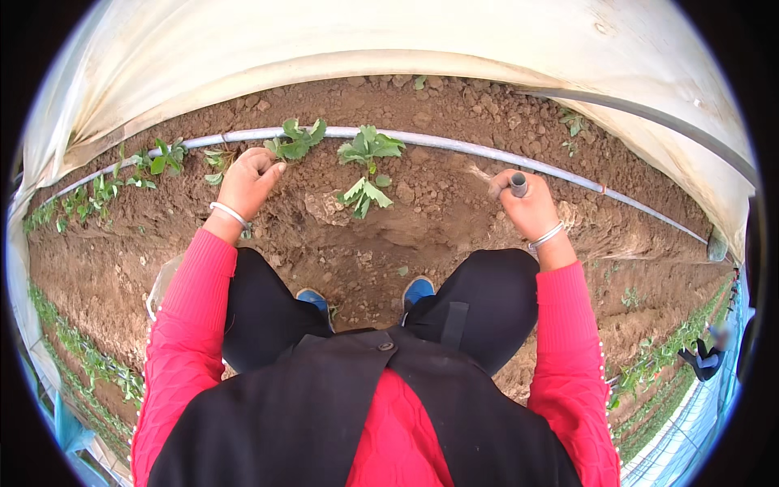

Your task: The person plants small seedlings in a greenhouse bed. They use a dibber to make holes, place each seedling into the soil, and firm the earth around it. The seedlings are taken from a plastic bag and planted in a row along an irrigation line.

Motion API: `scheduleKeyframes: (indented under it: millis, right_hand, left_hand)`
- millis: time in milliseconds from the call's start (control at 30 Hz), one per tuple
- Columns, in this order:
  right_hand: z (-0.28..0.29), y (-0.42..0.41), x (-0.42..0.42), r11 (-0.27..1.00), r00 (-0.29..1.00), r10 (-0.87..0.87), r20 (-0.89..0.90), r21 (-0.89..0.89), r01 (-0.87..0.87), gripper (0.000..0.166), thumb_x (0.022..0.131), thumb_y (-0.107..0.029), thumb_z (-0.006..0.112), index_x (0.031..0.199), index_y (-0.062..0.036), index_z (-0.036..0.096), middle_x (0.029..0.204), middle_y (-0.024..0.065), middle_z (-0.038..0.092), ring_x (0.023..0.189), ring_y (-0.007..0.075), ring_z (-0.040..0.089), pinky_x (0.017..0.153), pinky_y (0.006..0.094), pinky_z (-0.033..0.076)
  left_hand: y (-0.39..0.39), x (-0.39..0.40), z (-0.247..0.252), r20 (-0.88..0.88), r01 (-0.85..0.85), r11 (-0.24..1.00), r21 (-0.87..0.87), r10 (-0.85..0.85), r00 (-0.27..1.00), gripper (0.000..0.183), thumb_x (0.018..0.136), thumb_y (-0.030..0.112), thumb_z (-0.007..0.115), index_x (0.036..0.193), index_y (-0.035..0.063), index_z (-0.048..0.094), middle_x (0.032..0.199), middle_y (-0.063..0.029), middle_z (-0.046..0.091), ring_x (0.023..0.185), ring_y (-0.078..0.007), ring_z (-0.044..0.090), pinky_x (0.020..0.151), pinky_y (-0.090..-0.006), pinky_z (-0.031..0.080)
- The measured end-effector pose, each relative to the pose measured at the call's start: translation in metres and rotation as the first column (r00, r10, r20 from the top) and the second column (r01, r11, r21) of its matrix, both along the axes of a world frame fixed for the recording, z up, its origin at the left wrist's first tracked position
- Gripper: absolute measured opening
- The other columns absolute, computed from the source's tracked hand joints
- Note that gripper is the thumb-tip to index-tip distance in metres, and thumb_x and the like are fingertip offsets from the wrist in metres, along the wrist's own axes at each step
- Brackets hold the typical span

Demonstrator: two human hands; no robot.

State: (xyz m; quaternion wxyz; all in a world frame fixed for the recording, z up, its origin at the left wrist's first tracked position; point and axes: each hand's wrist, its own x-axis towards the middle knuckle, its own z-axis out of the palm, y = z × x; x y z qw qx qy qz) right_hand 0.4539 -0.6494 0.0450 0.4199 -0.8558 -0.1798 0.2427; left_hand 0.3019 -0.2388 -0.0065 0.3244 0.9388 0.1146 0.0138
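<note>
My left hand point(252, 182) is above the soil beside a leafy green plant point(298, 140); its fingers are curled, and whether something small is between them I cannot tell. My right hand point(523, 201) is closed around the handle of a hand tool point(518, 182), whose round grey end points up; the working end is blurred near the soil. Between my hands stands another plant with lobed leaves point(368, 149), and lower leaves point(365, 196) hang over the edge of the soil bed. A pale irrigation hose point(438, 142) runs along the bed behind both hands.
White plastic sheeting point(365, 36) hangs beyond the bed, with a dark curved pole point(645, 112) at the right. More plants point(97, 195) line the hose at left. Plant rows point(663, 353) lie behind me, where another person point(706, 356) is at far right. My blue shoes point(419, 289) are on the ground.
</note>
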Motion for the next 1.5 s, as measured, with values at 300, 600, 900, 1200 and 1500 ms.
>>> scheduleKeyframes:
  millis: [300,600,900,1200,1500]
  right_hand:
    - [-0.071,0.038,0.035,0.956,0.950,0.266,0.161,-0.168,-0.240,0.017,0.074,0.000,0.045,0.074,-0.0021,0.062,0.067,0.0116,0.062,0.066,0.0224,0.061,0.066,0.0326,0.048]
    - [-0.065,0.036,0.037,0.956,0.980,0.194,-0.045,-0.214,-0.199,0.020,0.079,0.003,0.045,0.080,-0.0035,0.064,0.068,-0.0008,0.057,0.054,0.0058,0.047,0.050,0.0212,0.038]
    - [-0.083,0.033,0.050,0.981,0.987,0.062,-0.151,-0.171,-0.088,0.019,0.080,0.003,0.045,0.084,-0.0058,0.062,0.058,-0.0054,0.046,0.043,0.0031,0.035,0.040,0.0202,0.025]
    - [-0.079,0.039,0.046,0.964,0.988,0.102,-0.112,-0.234,-0.126,0.014,0.084,-0.001,0.049,0.085,-0.0073,0.061,0.060,-0.0056,0.046,0.045,0.0032,0.037,0.042,0.0196,0.028]
    - [-0.070,0.039,0.045,0.967,0.992,0.013,-0.124,-0.252,-0.044,0.013,0.084,-0.001,0.048,0.086,-0.0069,0.060,0.061,-0.0029,0.049,0.043,0.0057,0.041,0.040,0.0212,0.033]
  left_hand:
    - [0.073,-0.109,0.054,0.370,-0.405,0.903,-0.145,0.429,0.824,0.020,0.090,0.008,0.058,0.109,0.0048,0.063,0.101,-0.0002,0.061,0.085,-0.0060,0.054,0.074,-0.0206,0.045]
    - [0.109,-0.353,0.051,0.002,-0.922,0.296,-0.250,0.952,0.305,0.031,0.095,0.032,0.051,0.091,0.0046,0.064,0.072,-0.0002,0.058,0.061,-0.0055,0.050,0.052,-0.0199,0.042]
    - [0.008,-0.369,-0.110,-0.590,-0.851,0.505,-0.147,0.646,0.485,0.028,0.090,0.015,0.051,0.115,0.0049,0.060,0.112,-0.0177,0.062,0.104,-0.0281,0.059,0.091,-0.0340,0.045]
    - [0.066,-0.401,-0.139,-0.248,-0.955,0.276,-0.106,0.923,0.294,0.020,0.085,0.009,0.054,0.102,0.0044,0.063,0.085,-0.0091,0.062,0.080,-0.0178,0.058,0.078,-0.0288,0.047]
    - [0.070,-0.376,-0.148,-0.606,-0.712,0.642,0.284,0.696,0.386,0.053,0.080,0.022,0.067,0.129,0.0163,0.047,0.126,-0.0190,0.044,0.106,-0.0367,0.055,0.093,-0.0412,0.044]
